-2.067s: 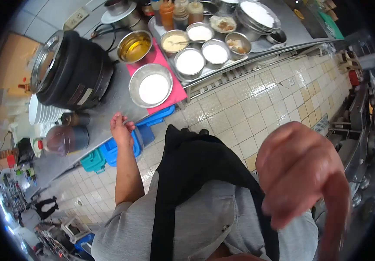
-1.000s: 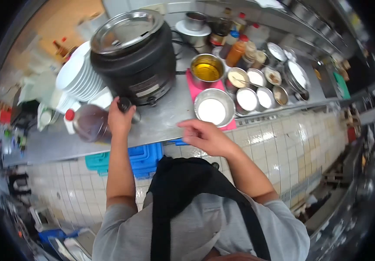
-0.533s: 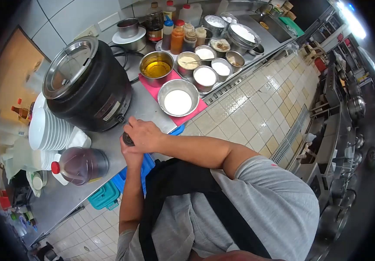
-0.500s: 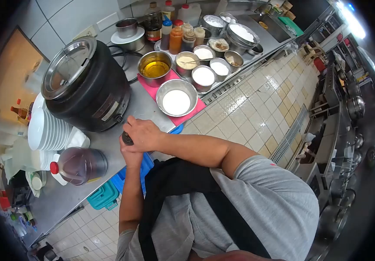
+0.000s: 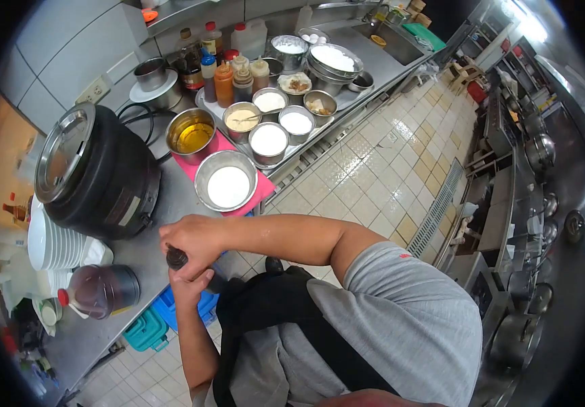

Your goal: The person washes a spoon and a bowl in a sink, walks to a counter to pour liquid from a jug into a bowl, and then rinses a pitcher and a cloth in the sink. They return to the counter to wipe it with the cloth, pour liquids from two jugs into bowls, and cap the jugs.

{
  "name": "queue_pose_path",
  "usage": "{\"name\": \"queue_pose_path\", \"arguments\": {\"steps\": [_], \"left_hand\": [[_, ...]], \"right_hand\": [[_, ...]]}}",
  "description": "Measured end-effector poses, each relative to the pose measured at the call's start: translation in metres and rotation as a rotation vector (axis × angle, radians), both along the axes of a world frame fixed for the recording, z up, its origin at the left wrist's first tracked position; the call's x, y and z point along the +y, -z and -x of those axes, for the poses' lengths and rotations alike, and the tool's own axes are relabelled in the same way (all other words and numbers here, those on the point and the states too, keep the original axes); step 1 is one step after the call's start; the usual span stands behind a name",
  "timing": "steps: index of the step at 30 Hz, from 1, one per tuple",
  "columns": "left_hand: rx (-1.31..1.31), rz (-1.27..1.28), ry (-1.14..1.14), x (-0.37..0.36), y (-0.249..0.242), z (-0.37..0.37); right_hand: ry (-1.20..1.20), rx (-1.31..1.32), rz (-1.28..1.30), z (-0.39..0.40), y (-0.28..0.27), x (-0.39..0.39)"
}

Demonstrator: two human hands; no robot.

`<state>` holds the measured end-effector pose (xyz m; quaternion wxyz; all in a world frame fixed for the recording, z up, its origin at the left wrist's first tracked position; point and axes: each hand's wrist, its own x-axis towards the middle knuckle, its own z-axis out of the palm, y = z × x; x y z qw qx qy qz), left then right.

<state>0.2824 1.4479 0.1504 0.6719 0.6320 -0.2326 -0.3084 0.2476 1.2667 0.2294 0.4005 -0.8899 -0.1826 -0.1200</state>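
Note:
My right hand (image 5: 197, 237) is closed around a dark object with a round ribbed end (image 5: 177, 258). Just below, my left hand (image 5: 189, 288) wraps the same object, its thumb pointing across toward the right. Most of the object is hidden by the fingers, and I cannot tell its kind. Both hands are close together near the counter's front edge. Beyond them stand a steel bowl of white powder (image 5: 228, 186) and a steel pot of yellow oil (image 5: 194, 138) on a pink cloth (image 5: 265, 192). A large black soup warmer (image 5: 106, 183) is to the left.
A red-capped jug of dark liquid (image 5: 103, 290) and stacked white bowls (image 5: 52, 237) stand at left on the steel counter (image 5: 92, 332). Farther back are several sauce bottles (image 5: 225, 85) and small pots of powder (image 5: 269, 141). Below the edge sits a teal bin (image 5: 147, 330). Tiled floor (image 5: 360, 176) lies right.
The view has turned, so the counter things appear farther left and mostly lower. My hands still grip the dark object, and its ribbed end and my left thumb show more clearly.

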Motion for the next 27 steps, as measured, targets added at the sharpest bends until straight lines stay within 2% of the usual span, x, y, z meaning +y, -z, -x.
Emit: {"name": "queue_pose_path", "arguments": {"steps": [2,4,6,8,12,14,16,18,20,21,25,27], "left_hand": [[-0.075,-0.032,-0.048,-0.005,-0.008,0.005],[-0.509,-0.155,-0.091,-0.009,-0.018,0.001],[-0.67,-0.305,-0.132,-0.003,-0.008,-0.004],[-0.625,-0.384,-0.236,0.001,-0.024,-0.001],[-0.59,-0.342,-0.291,0.036,-0.019,-0.012],[-0.553,-0.347,-0.28,0.063,-0.013,-0.016],[-0.535,-0.301,-0.219,0.089,-0.01,-0.022],[-0.523,-0.268,-0.222,0.111,-0.004,-0.03],[-0.539,-0.314,-0.239,0.128,-0.006,-0.036],[-0.478,-0.341,-0.259,0.132,-0.009,-0.038],[-0.563,-0.388,-0.193,0.148,0.002,-0.06],[-0.573,-0.364,-0.169,0.15,0.011,-0.07]], "right_hand": [[-0.078,0.028,-0.003,0.001,-0.006,-0.014],[-0.084,0.001,0.008,-0.003,-0.001,-0.017],[0.096,0.321,0.184,0.003,-0.029,-0.013],[0.151,0.472,0.375,0.0,-0.039,0.003],[0.082,0.415,0.318,-0.015,-0.034,0.036],[-0.057,0.44,0.362,-0.024,-0.031,0.05],[-0.333,0.215,0.239,-0.036,-0.021,0.067],[-0.386,0.291,0.276,-0.045,-0.023,0.089],[-0.218,0.36,0.358,-0.055,-0.036,0.111],[-0.017,0.711,0.528,-0.066,-0.048,0.13],[-0.012,0.77,0.537,-0.08,-0.025,0.147],[-0.237,0.251,0.434,-0.075,-0.014,0.143]]}}
